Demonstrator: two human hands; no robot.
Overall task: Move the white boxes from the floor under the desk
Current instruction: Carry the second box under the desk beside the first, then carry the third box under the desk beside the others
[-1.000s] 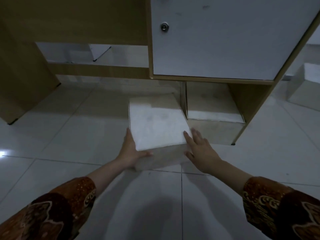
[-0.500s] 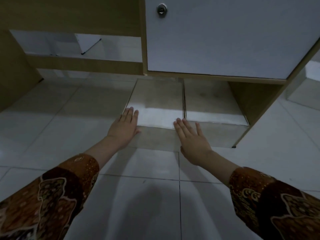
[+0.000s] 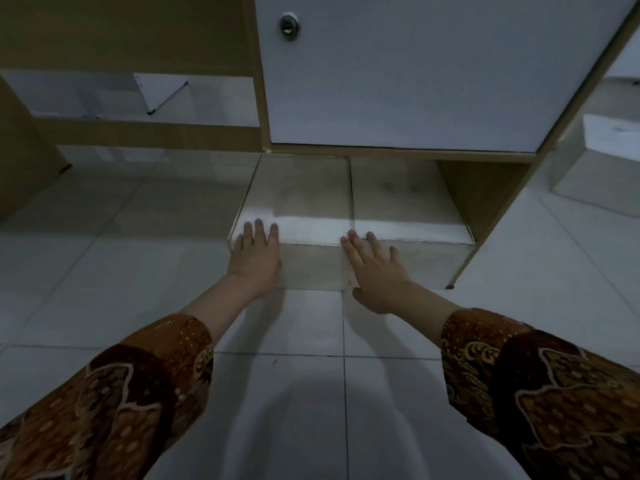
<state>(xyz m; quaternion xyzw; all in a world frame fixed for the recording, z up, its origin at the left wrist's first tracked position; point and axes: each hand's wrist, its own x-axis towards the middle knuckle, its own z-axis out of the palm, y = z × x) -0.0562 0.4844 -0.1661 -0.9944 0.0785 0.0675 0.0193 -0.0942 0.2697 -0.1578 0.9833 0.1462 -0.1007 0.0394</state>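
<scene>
Two white boxes sit side by side on the tiled floor under the desk cabinet (image 3: pixel 398 81). The left white box (image 3: pixel 301 195) touches the right white box (image 3: pixel 401 202), and both reach back beneath the cabinet's white door. My left hand (image 3: pixel 256 258) lies flat against the front left corner of the left box, fingers spread over its top edge. My right hand (image 3: pixel 374 268) presses flat on the front face where the two boxes meet. Neither hand grips anything.
Another white box (image 3: pixel 595 168) stands on the floor to the right, beyond the desk's wooden side panel (image 3: pixel 485 209). A wooden rail (image 3: pixel 149 133) crosses the open knee space on the left, with white paper behind it. Bare floor tiles (image 3: pixel 104 254) lie to the left.
The left box has slid forward from open floor to under the cabinet, flush beside the right box. My hands changed from holding its sides to pressing flat on its front.
</scene>
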